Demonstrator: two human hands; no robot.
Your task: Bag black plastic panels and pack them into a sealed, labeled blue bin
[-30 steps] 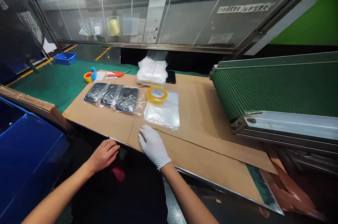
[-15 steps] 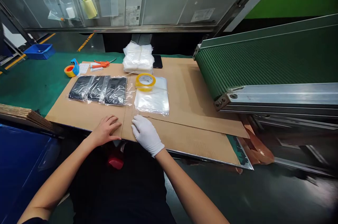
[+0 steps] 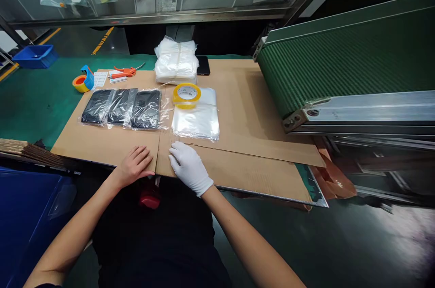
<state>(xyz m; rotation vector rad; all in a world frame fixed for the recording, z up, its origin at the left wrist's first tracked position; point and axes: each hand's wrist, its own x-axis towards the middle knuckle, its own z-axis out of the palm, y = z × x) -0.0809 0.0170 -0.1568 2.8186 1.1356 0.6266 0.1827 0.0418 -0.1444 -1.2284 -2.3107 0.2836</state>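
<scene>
My left hand (image 3: 134,165), bare, rests on the front edge of the cardboard sheet (image 3: 238,161) with its fingers spread and nothing in it. To its right, my right hand (image 3: 190,166) wears a white glove and lies on the cardboard, fingers loosely bent and apart, holding nothing. Beyond the left hand are three dark items in clear bags (image 3: 146,109), side by side. Past the right hand lies a stack of clear flat bags (image 3: 200,120), with a yellow tape roll (image 3: 186,93) on its upper left part. Behind it sits a tied bundle of white bags (image 3: 176,61).
An orange air gun (image 3: 125,72), a blue tape dispenser (image 3: 87,78) and label sheets (image 3: 100,79) lie at the back left. A black phone-like object (image 3: 203,66) is behind. A green conveyor (image 3: 340,57) rises at right; a blue bin (image 3: 36,56) stands far left.
The camera view has shifted, so the table and its items appear slightly higher. The fingers of my left hand are a little closer together. My right hand stays in place on the cardboard.
</scene>
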